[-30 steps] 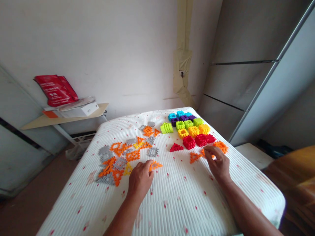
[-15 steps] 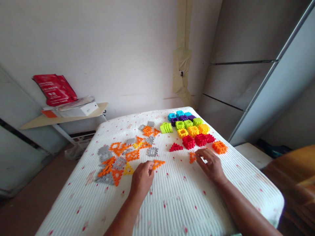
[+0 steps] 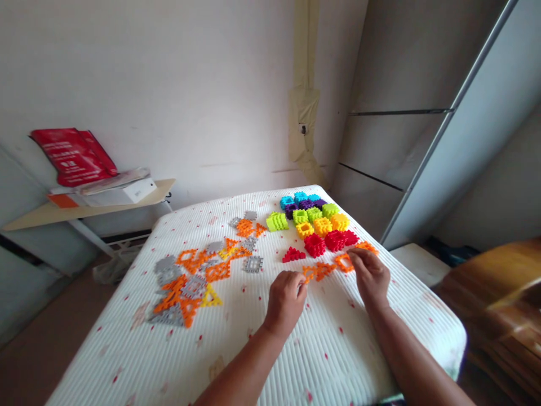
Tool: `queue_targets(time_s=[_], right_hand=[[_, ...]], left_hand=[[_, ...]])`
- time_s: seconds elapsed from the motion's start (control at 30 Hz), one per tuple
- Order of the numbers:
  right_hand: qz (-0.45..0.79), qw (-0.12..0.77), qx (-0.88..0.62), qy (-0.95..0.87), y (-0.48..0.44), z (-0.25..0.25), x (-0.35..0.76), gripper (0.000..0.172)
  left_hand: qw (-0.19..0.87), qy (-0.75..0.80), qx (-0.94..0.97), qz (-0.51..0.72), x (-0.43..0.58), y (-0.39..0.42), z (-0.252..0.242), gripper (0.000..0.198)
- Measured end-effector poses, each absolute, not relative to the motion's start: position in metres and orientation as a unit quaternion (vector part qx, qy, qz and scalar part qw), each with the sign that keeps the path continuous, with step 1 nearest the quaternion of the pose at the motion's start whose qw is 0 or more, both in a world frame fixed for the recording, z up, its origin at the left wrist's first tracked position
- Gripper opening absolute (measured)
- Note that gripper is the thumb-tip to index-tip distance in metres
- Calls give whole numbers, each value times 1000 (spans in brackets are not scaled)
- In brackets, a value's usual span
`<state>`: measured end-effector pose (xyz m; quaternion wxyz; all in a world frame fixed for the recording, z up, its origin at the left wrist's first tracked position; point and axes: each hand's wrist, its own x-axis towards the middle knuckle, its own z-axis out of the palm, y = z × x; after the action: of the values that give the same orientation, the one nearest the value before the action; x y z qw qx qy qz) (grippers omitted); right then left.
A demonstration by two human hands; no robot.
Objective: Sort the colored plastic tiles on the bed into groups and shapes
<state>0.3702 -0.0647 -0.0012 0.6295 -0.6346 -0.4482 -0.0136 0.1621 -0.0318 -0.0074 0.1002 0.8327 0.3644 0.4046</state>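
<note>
Left hand is curled tight, thumb and forefinger pinching the orange triangle low over the white quilted cover, just in front of the red triangle. Right hand arches over the orange square frame, fingertips down on it; whether it truly grips is unclear. The two orange pieces sit nearly edge to edge, so keeping both flat and matching their toothed edges looks wisest. Loose orange and grey pieces lie well left.
</note>
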Motion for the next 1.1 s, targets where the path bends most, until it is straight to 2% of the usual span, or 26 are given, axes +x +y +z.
queue_targets(time_s=[0.27, 0.93, 1.1], right_hand=[[9, 644, -637, -423, -66, 0, 371, 19], [14, 648, -631, -426, -67, 6, 367, 18], [18, 646, -632, -427, -67, 6, 367, 19]], left_hand=[[84, 355, 860, 356, 211, -20, -15, 18], [68, 374, 875, 299, 214, -21, -16, 8], [73, 375, 878, 287, 215, -19, -18, 12]])
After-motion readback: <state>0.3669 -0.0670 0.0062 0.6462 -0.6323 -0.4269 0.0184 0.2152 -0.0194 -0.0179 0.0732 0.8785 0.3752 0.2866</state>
